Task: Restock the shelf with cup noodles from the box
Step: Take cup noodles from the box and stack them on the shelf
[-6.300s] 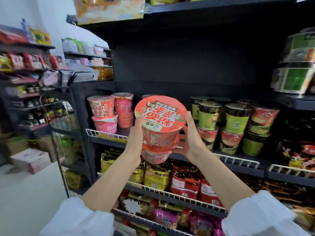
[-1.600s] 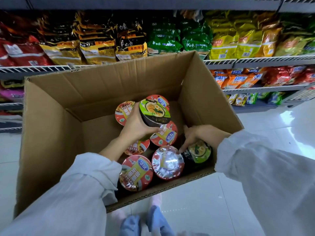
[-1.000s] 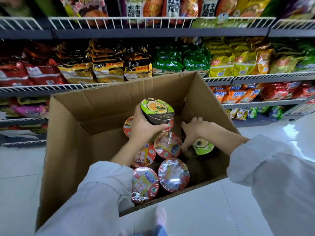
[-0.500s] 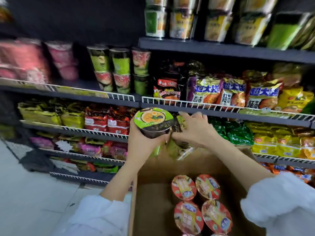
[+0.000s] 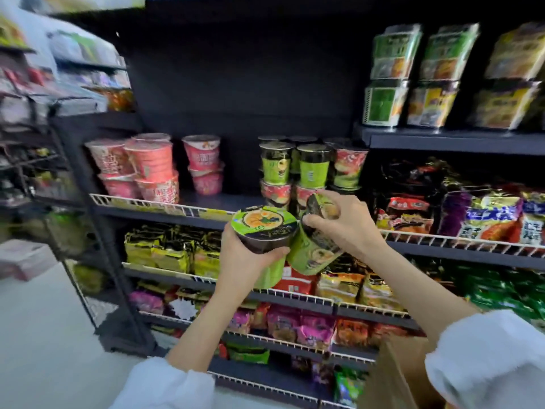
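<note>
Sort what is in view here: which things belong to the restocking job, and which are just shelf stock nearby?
Part of the job:
- green cup in left hand
- tilted green cup in right hand
- cardboard box, lower right
- cup shelf
- stacked green cups there

Just nearby:
- pink cups
- noodle packets below
- boxed packs, upper right

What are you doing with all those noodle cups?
A person is filling a shop shelf with cup noodles. The left hand holds one green cup upright, lid up. The right hand grips a second green cup, tilted over, beside the first. Both cups are in front of the shelf, not yet set down. Green cups and pink cups are already stacked there, with a gap between them. A corner of the cardboard box shows at lower right.
</note>
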